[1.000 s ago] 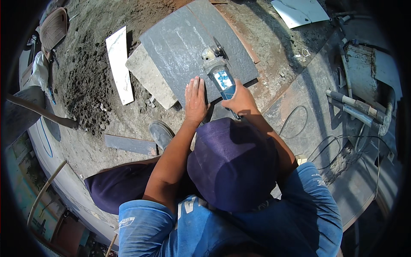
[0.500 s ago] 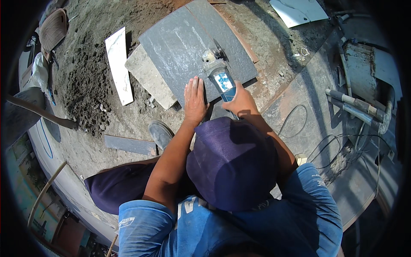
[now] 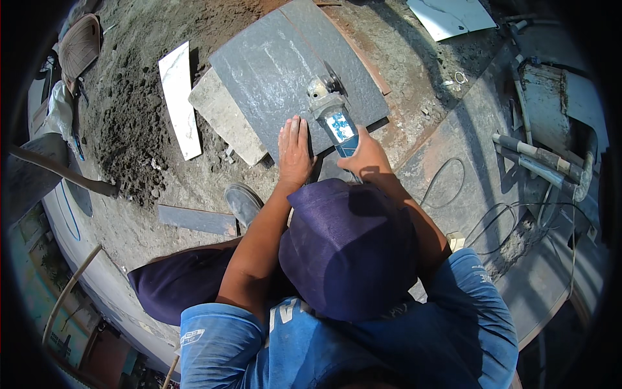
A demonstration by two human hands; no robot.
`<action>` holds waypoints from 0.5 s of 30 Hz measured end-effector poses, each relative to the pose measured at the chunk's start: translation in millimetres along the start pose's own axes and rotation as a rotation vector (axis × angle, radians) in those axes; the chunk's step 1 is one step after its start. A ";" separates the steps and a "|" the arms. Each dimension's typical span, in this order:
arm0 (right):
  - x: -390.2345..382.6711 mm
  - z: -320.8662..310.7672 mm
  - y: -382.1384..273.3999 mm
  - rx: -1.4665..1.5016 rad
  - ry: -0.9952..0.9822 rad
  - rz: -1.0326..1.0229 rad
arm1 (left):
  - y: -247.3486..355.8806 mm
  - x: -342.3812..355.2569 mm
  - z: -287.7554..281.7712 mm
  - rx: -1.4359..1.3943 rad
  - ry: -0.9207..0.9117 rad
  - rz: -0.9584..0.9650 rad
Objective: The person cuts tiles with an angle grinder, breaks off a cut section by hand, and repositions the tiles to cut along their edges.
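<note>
The right grip (image 3: 368,154) is wrapped around one grinder (image 3: 340,126), while the left grip (image 3: 296,150) lies flat, fingers extended, on one grey slab (image 3: 259,78) over a pale block (image 3: 227,120). One line (image 3: 301,35) runs from the disc (image 3: 333,78) to the slab's far edge, so that stretch seems scored, the near stretch left; farther out lie two white tiles (image 3: 181,104).

So there's a heap of dark dirt (image 3: 133,110) over on the left, a long white tile (image 3: 181,100) right beside it, a dark strip (image 3: 196,220) lower down, another white slab (image 3: 452,18) up top, plus some pipes (image 3: 539,155) off right.
</note>
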State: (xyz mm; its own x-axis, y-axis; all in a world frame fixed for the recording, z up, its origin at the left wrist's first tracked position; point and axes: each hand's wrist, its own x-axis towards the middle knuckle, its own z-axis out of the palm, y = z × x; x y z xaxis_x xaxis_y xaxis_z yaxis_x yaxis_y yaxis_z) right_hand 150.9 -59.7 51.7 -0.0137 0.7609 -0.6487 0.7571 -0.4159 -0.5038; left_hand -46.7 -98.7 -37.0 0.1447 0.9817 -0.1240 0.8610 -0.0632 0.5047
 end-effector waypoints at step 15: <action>-4.6 0.0 5.2 -0.022 -0.026 0.012 | 1.0 0.4 -2.3 -0.025 0.006 0.030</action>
State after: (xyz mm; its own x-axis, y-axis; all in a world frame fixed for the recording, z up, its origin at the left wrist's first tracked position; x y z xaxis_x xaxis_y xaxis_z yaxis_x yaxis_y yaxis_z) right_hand 155.0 -65.4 52.0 -0.0213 0.7428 -0.6691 0.7715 -0.4135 -0.4836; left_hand -46.9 -98.0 -34.6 0.1671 0.9805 -0.1032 0.8441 -0.0882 0.5289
